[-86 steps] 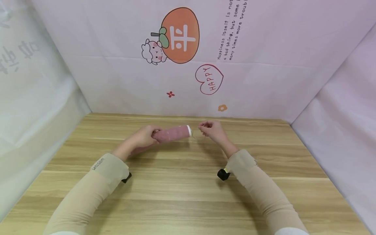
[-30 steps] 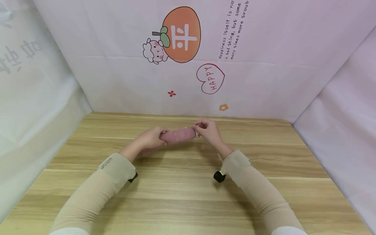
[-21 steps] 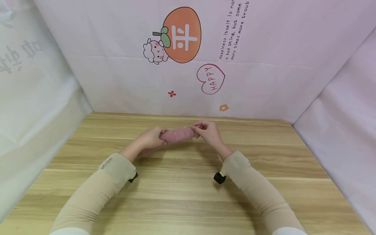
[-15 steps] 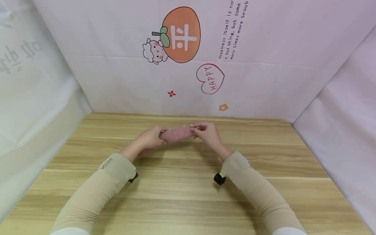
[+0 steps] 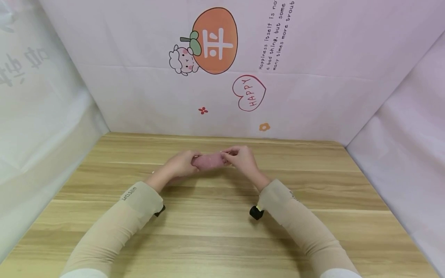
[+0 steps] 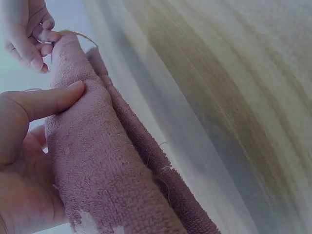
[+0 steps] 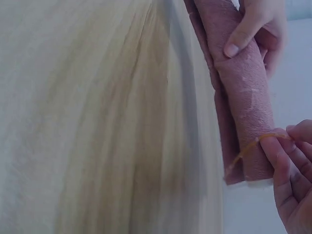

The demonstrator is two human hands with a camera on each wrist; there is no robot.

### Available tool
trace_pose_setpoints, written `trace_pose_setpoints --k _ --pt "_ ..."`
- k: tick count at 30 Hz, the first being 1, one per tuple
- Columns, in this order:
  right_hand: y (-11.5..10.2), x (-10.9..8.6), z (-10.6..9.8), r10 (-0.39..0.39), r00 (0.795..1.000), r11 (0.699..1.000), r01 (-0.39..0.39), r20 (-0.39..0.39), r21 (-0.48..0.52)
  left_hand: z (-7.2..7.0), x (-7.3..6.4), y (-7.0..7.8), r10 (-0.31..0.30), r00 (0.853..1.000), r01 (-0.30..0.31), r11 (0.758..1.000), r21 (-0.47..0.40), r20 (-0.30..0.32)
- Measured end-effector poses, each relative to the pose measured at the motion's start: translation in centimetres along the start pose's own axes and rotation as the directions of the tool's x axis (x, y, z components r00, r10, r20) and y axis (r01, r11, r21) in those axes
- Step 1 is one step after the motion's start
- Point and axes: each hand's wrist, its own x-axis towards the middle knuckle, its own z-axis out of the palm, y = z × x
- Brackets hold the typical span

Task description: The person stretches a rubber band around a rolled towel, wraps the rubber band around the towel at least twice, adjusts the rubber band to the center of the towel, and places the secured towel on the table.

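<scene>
- The pink terry towel (image 5: 209, 161), rolled into a long bundle, is held over the far part of the worktop (image 5: 208, 235), between the two hands; a looser layer runs alongside the main roll, and stray threads (image 6: 165, 184) show there.
- A thin yellowish rubber band (image 7: 257, 138) arches across the roll near its right end; whether it closes all the way round behind cannot be seen.
- The left hand (image 5: 182, 163) grips the roll, thumb pressed on the near face. That hold should stay firm yet gentle, so the layers neither unwind nor crush.
- The right hand (image 5: 241, 158) pinches the band between thumb and fingers, fingertips against the towel. Stretching it wide enough to clear the looser layer would work best, since terry pile is likely to drag on rubber.
- Best to ease the band along evenly on all sides, gathering that layer under it, and let go slowly; a quick release could snap it off the end.
- Beige sleeves (image 5: 101, 231) cover the forearms; a printed white cloth (image 5: 139, 100) stands behind the worktop.
</scene>
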Motion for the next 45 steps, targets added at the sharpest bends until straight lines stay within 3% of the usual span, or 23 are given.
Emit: trace_pose_setpoints --k 8,15,25,33,38,45 --pt "0.5 -0.3 0.4 0.035 0.998 0.981 -0.045 0.054 0.189 0.0 0.0 0.0 0.008 1.0 -0.008 1.0 -0.014 -0.002" --pt "0.1 -0.1 0.5 0.094 0.993 0.924 -0.111 0.064 0.365 0.1 -0.1 0.3 0.06 0.998 -0.06 0.998 -0.001 0.023" --pt "-0.6 -0.1 0.1 0.114 0.993 0.943 -0.122 0.044 0.309 0.2 0.2 0.0 0.104 0.995 -0.104 0.992 0.067 0.011" --pt "0.0 -0.3 0.4 0.066 0.994 0.972 -0.083 0.086 0.221 -0.1 0.2 -0.3 0.031 0.999 -0.03 0.999 0.032 -0.021" --pt "0.4 -0.6 0.5 0.049 0.997 0.975 -0.059 0.051 0.216 -0.3 0.5 -0.6 0.049 0.998 -0.047 0.998 0.036 -0.039" --pt "0.9 -0.8 0.2 0.062 0.997 0.972 -0.07 0.045 0.222 -0.8 0.4 -0.8 0.01 1.0 -0.012 0.999 -0.051 -0.028"
